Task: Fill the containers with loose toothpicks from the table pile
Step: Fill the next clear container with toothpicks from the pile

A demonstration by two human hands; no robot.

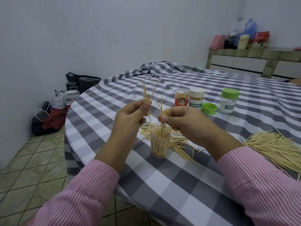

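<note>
A clear open container [160,144], partly filled with toothpicks, stands upright on the checked tablecloth [162,185]. My left hand [130,116] pinches a small fan of toothpicks [147,95] up and to the left of it. My right hand [182,121] pinches another bunch [162,111] whose lower ends dip into the container's mouth. A loose pile of toothpicks [175,141] lies behind and right of the container. A larger pile [276,147] spreads at the right edge.
Behind stand a red-labelled container [182,99], a white-lidded one full of toothpicks [196,101], a loose green lid [209,108] and a clear container with a green lid [228,101]. The table edge drops to a tiled floor on the left, with bags [52,116] by the wall.
</note>
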